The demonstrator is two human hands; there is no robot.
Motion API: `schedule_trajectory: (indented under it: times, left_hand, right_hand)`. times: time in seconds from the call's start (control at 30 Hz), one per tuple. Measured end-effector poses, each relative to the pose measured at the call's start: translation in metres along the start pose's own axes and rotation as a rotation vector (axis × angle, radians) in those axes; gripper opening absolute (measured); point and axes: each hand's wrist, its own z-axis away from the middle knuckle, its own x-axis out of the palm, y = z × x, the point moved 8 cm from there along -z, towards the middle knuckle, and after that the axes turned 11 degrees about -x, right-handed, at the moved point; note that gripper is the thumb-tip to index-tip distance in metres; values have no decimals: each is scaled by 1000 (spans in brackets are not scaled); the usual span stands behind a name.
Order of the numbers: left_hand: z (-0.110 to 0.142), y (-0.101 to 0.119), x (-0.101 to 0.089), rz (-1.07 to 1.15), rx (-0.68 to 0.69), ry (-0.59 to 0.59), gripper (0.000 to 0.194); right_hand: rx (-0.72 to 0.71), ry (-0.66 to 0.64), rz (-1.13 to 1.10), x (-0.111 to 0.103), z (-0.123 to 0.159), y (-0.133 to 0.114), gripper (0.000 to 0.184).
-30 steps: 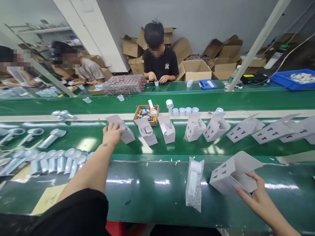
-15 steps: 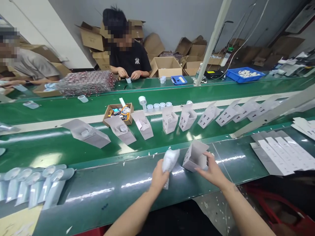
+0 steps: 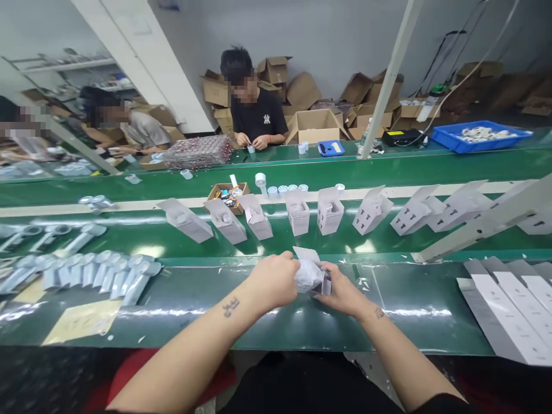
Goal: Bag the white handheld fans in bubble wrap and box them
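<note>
Over the near green bench, my left hand point(image 3: 276, 279) is closed on a whitish item in a clear plastic bag point(image 3: 307, 275). This bagged item is at the mouth of an open white carton point(image 3: 307, 253); how far inside it sits is hidden. My right hand point(image 3: 342, 292) grips the carton's right side, thumb and fingers around its wall. Beyond my hands stands a row of open white cartons, among them one carton point(image 3: 298, 221) that has something pale in its mouth. Several pale blue pieces with round heads and handles point(image 3: 140, 282) lie at the left.
Flat white cartons point(image 3: 513, 310) overlap at the right end of the bench. A slanted metal post point(image 3: 466, 241) stands at right. Across the belt are a small brown box of parts point(image 3: 215, 190), a blue tray point(image 3: 457, 141) and a co-worker point(image 3: 259, 118). Yellowish paper point(image 3: 81, 322) lies left.
The bagged item has moved from beside the carton to its mouth, my left hand now above it. The carton has shifted slightly left. The view has turned left.
</note>
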Motion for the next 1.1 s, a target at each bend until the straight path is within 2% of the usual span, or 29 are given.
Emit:
schedule_trajectory:
  times: [0.07,0.1,0.17,0.2,0.27,0.33,0.4,0.47,0.53,0.57,0.63,0.7,0.73,0.8,0.83,0.87,0.9,0.93,1.0,1.07,1.1]
  left_hand:
    - [-11,24,-1,-114,79,-61,16]
    - [-15,37,0,-165,168,-71,14]
    - [-14,59,5,-203,378,-45,18]
    - [-12,63,6,-180,444,0,21]
    - [-4,56,5,-88,447,155,25]
    - [10,40,10,-31,382,332,28]
    - [25,29,30,-56,371,424,30]
    - [31,16,60,-108,350,414,36]
    - [32,-5,83,-138,256,389,36]
    - [34,-18,88,-150,202,395,32]
    - [46,-42,82,-149,159,458,20]
    - [73,-72,58,-67,147,602,16]
    - [92,-96,41,22,99,712,16]
    - [139,-161,15,274,-93,964,16]
    - [165,-200,12,419,-230,1059,15]
    - [187,-240,20,569,-368,1096,15]
    - [205,-277,37,718,-500,1067,16]
    - [220,-310,64,863,-627,987,18]
    - [249,-360,136,1132,-875,760,23]
    - [289,-382,218,1357,-1124,593,19]
    - [314,-383,257,1452,-1255,547,16]
  right_hand:
    - [-44,-27,-22,2,-3,1,67]
    - [-61,-40,-32,3,-4,1,66]
    - [-72,-55,-48,3,-2,2,64]
    - [-62,-51,-59,3,-1,3,63]
    - [-23,-23,-100,1,3,6,63]
    - [14,21,-167,3,5,9,64]
    - [47,69,-225,11,4,13,64]
    - [58,44,-264,28,0,15,64]
    - [50,-34,-276,49,-6,17,61]
    - [42,-72,-278,60,-10,16,60]
    - [39,-105,-285,75,-25,10,62]
    - [24,-125,-318,92,-51,-10,70]
    - [5,-137,-345,102,-70,-26,76]
    - [-46,-179,-390,131,-119,-68,84]
    - [-73,-202,-400,149,-149,-91,87]
    - [-94,-232,-399,170,-183,-111,90]
    - [-115,-253,-384,191,-218,-128,92]
    - [-131,-257,-360,211,-255,-141,94]
    - [-175,-222,-261,247,-329,-155,95]
    - [-277,-153,-59,276,-393,-163,87]
    - [-364,-104,53,290,-419,-169,75]
